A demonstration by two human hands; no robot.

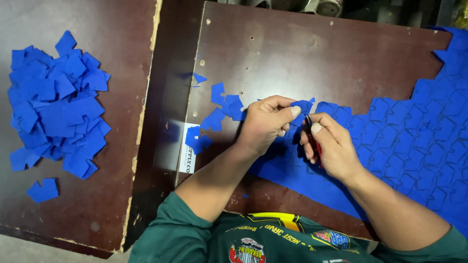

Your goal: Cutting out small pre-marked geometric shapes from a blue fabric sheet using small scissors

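Note:
My left hand (265, 122) pinches a small blue fabric piece (302, 105) at the edge of a large blue fabric sheet (414, 141) marked with cut outlines. My right hand (331, 146) is closed around a small red-handled cutter (314, 141), its tip next to the pinched piece. The sheet covers the right side of the dark brown board (292, 53). A few loose blue pieces (219, 109) lie just left of my left hand.
A big pile of cut blue pieces (56, 102) sits on the dark table (112, 29) at the left, with a single piece (43, 190) below it. A white label (187, 151) is stuck on the board's left edge.

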